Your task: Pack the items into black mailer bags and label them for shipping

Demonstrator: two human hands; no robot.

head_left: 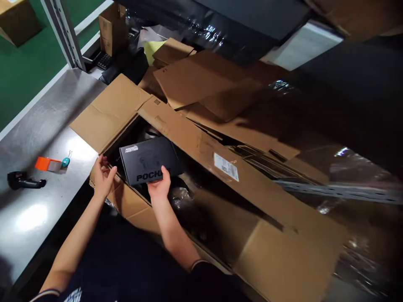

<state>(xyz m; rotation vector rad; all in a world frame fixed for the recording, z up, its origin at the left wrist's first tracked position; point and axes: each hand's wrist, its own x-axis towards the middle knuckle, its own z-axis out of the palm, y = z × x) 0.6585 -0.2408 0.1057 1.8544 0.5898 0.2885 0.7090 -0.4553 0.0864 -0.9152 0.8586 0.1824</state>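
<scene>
A black box (pixel 147 159) printed "RADIO MASTER" and "POCKET" is in my right hand (pixel 160 184). My thumb lies on its front face, and the fingers are hidden beneath it. The box is tilted over the opening of a long cardboard carton (pixel 185 134). At the carton's near left corner, my left hand (pixel 103 176) grips the rim with curled fingers, its thumb apart on the inner side. Inside the carton, clear plastic wrapping (pixel 181 197) covers dark contents that I cannot make out. A white label (pixel 226 166) is stuck on the far flap.
On the metal table (pixel 59 113) at left lie a black handheld scanner (pixel 25 180), an orange tape dispenser (pixel 47 163) and a small teal item (pixel 65 162). Flattened cardboard (pixel 201 79) is piled behind the carton. A metal shelf post (pixel 64 33) stands at the back left.
</scene>
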